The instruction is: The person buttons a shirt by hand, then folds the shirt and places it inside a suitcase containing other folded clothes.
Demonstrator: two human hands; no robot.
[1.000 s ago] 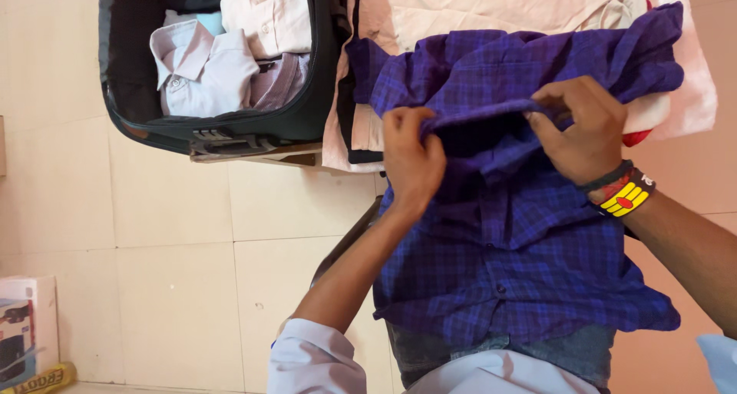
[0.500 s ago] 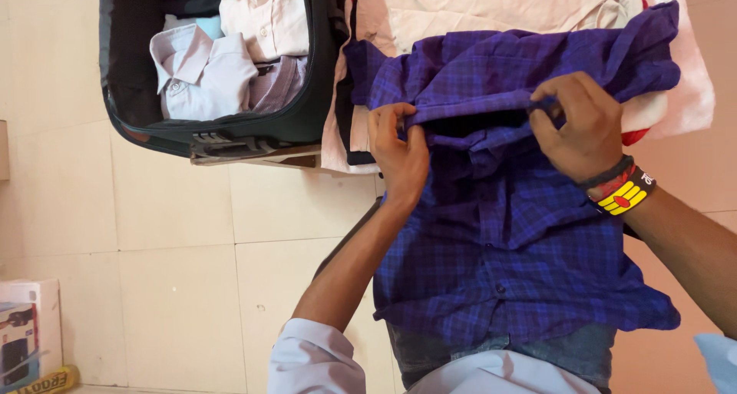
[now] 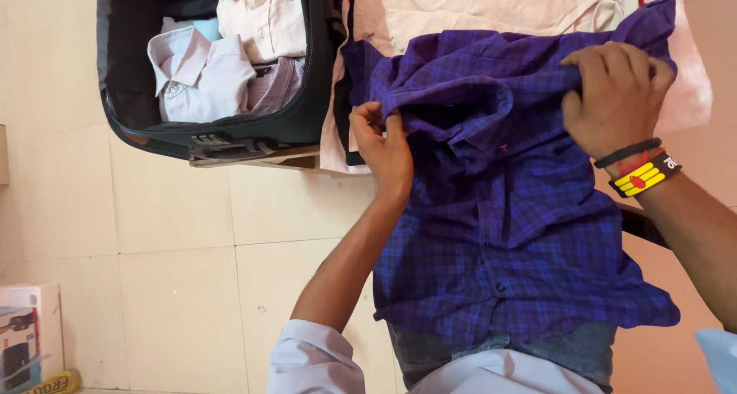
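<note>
A blue-and-purple checked shirt (image 3: pixel 507 233) lies over my lap, buttons up, its collar end pointing away from me. My left hand (image 3: pixel 381 144) pinches the shirt's shoulder at the left side. My right hand (image 3: pixel 614 94), with a black band and a yellow-and-red wristband, grips the cloth at the right shoulder. The two hands hold the top of the shirt spread wide between them.
An open black suitcase (image 3: pixel 127 94) at the upper left holds folded shirts, a white one (image 3: pixel 196 75) and a cream one (image 3: pixel 265 14). A pile of pale pink and cream clothes (image 3: pixel 491 6) lies beyond the checked shirt. A white box (image 3: pixel 27 336) stands at the lower left on the tiled floor.
My hands have moved apart along the shirt's top edge: the left slid left, the right went up and right. The shirt's shoulders are now stretched wider and the collar shows.
</note>
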